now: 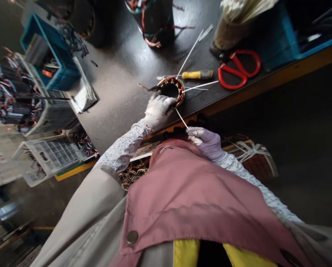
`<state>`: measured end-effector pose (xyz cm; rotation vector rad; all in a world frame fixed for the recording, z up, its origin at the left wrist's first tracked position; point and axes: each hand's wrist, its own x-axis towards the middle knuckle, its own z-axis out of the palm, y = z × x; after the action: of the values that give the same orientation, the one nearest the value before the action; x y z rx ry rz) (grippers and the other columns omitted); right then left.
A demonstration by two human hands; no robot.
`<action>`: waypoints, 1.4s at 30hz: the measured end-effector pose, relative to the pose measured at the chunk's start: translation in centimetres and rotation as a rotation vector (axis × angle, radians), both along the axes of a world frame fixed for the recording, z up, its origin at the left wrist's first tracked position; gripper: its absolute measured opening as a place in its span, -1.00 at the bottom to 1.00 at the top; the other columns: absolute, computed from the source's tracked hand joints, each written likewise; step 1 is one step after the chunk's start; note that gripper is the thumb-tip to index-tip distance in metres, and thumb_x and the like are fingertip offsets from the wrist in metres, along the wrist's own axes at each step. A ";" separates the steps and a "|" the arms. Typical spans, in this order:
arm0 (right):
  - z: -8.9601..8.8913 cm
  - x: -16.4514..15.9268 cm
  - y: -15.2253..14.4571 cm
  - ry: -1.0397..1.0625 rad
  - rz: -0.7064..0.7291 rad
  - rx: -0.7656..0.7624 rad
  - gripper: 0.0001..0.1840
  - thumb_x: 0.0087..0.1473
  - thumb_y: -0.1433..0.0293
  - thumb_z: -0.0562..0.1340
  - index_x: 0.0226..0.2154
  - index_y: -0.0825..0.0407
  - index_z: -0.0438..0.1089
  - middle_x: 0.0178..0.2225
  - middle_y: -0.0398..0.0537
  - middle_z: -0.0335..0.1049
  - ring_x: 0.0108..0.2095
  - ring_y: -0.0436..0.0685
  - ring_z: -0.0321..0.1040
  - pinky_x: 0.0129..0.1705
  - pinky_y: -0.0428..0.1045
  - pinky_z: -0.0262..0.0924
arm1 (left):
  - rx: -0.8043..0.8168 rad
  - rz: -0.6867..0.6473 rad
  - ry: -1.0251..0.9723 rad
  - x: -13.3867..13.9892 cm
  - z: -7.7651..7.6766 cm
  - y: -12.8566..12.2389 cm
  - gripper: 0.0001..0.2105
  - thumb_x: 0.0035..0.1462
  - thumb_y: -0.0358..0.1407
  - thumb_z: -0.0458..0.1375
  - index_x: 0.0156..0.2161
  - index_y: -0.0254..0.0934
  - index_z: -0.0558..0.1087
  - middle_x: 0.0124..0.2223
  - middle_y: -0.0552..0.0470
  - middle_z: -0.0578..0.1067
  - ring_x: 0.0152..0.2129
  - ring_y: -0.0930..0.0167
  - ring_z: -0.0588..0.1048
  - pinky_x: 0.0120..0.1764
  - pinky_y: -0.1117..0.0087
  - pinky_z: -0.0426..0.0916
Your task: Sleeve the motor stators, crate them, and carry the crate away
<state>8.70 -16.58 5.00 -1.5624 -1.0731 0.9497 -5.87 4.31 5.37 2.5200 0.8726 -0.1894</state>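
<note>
Your left hand (158,109) curls round the wound ring (180,89) at the frame's upper centre, your right hand (206,142) pinches a white strip (182,118) just below, and the other strips (190,54) seem placed, their loose ends apparently not yet fastened.

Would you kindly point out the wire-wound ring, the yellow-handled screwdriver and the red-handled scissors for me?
Wire-wound ring (180,85): head view, right side of its rim.
Yellow-handled screwdriver (195,75): head view, on its handle.
Red-handled scissors (240,66): head view, on a handle loop.
</note>
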 end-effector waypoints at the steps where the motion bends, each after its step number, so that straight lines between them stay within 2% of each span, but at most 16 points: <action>1: -0.1 0.0 0.1 -0.006 -0.002 -0.008 -0.90 0.11 0.34 0.30 -0.32 -0.02 0.55 -0.20 -0.03 0.58 -0.20 0.12 0.54 -0.09 0.04 0.50 | -0.001 0.001 -0.003 0.0 0.0 0.0 -0.67 0.17 -0.29 0.16 0.06 -0.18 0.48 0.03 -0.04 0.55 0.02 0.24 0.45 0.25 0.07 0.11; 7: -1.3 -0.7 1.8 -0.007 0.006 -0.017 -0.87 0.10 0.32 0.28 -0.35 0.00 0.55 -0.20 -0.02 0.58 -0.19 0.13 0.54 -0.07 0.06 0.48 | -0.014 0.027 0.003 0.1 -0.1 0.1 -0.65 0.17 -0.27 0.16 0.08 -0.20 0.46 0.03 -0.07 0.54 0.02 0.21 0.45 0.24 0.08 0.14; 10: -2.6 -1.6 4.3 -0.044 -0.048 0.015 -0.89 0.07 0.37 0.28 -0.38 0.01 0.54 -0.23 -0.02 0.59 -0.21 0.13 0.53 -0.06 0.05 0.46 | -0.006 0.094 -0.016 -0.2 -0.4 -0.1 -0.49 0.12 -0.26 0.19 0.20 -0.25 0.35 0.07 -0.12 0.52 0.11 0.15 0.39 0.25 0.07 0.12; 13: -3.5 -2.1 6.8 -0.079 -0.056 0.008 -0.91 0.05 0.40 0.29 -0.37 0.02 0.54 -0.25 -0.03 0.58 -0.20 0.12 0.52 -0.03 0.05 0.43 | 0.004 0.204 -0.125 -0.8 -1.2 -1.0 -0.39 0.11 -0.26 0.19 0.27 -0.28 0.24 0.13 -0.12 0.48 0.18 0.15 0.33 0.28 0.09 0.09; 16: -3.3 -1.9 8.1 -0.104 -0.081 0.041 -0.89 0.07 0.40 0.29 -0.33 0.03 0.55 -0.23 -0.02 0.58 -0.19 0.12 0.51 -0.04 0.05 0.41 | 0.013 0.363 -0.265 -1.2 -2.5 -2.4 -0.45 0.16 -0.27 0.13 0.26 -0.26 0.26 0.13 -0.09 0.48 0.16 0.23 0.37 0.27 0.14 0.12; 18: -2.5 -1.6 8.1 -0.153 -0.098 0.045 -0.90 0.07 0.39 0.30 -0.35 0.03 0.55 -0.24 -0.02 0.57 -0.21 0.13 0.50 -0.07 0.05 0.41 | 0.034 0.418 -0.331 -1.2 -3.4 -3.0 -0.57 0.20 -0.26 0.10 0.19 -0.22 0.36 0.10 -0.08 0.52 0.11 0.28 0.42 0.27 0.15 0.10; 22: -0.4 -0.9 8.1 -0.321 -0.011 -0.067 -0.93 0.05 0.38 0.32 -0.41 0.00 0.56 -0.31 -0.05 0.55 -0.26 0.13 0.48 -0.13 0.04 0.38 | 0.076 0.315 -0.399 -1.0 -4.5 -3.3 -0.79 0.26 -0.21 0.10 -0.10 -0.09 0.55 -0.05 0.01 0.61 -0.02 0.32 0.53 0.27 0.07 0.02; 26: 0.7 -0.2 9.4 -0.464 0.128 -0.207 -0.95 0.01 0.39 0.35 -0.43 0.00 0.57 -0.35 -0.07 0.55 -0.27 0.14 0.47 -0.17 0.02 0.33 | 0.058 0.267 -0.451 -1.0 -4.8 -3.0 -0.79 0.27 -0.18 0.09 -0.15 -0.08 0.58 -0.14 0.02 0.64 -0.06 0.33 0.55 0.23 0.07 0.06; 31: 0.9 0.2 11.2 -0.565 0.214 -0.376 -0.93 0.00 0.35 0.36 -0.41 0.00 0.57 -0.34 -0.06 0.56 -0.28 0.16 0.46 -0.23 0.01 0.28 | 0.057 0.250 -0.462 -1.0 -4.7 -3.1 -0.78 0.29 -0.17 0.08 -0.13 -0.06 0.58 -0.15 0.04 0.64 -0.06 0.34 0.55 0.24 0.07 0.05; 36: 1.2 0.3 10.9 -0.563 0.251 -0.390 -0.89 0.03 0.30 0.34 -0.40 -0.02 0.57 -0.33 -0.08 0.56 -0.28 0.15 0.45 -0.25 0.00 0.26 | 0.020 0.243 -0.422 -0.8 -4.4 -3.1 -0.78 0.30 -0.19 0.07 -0.13 -0.06 0.58 -0.13 0.05 0.64 -0.05 0.35 0.55 0.27 0.06 0.01; 42: -0.5 0.4 11.7 -0.631 0.233 -0.451 -0.81 -0.02 0.21 0.36 -0.48 -0.01 0.54 -0.40 -0.02 0.53 -0.36 0.18 0.42 -0.34 0.03 0.20 | -0.022 0.238 -0.369 -0.8 -3.6 -3.0 -0.78 0.31 -0.20 0.06 -0.12 -0.03 0.57 -0.09 0.07 0.63 -0.02 0.35 0.54 0.27 0.03 -0.01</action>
<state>9.13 -4.92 4.52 -2.2339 -1.5796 0.9140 -6.68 1.32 1.74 2.2994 0.9943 0.3307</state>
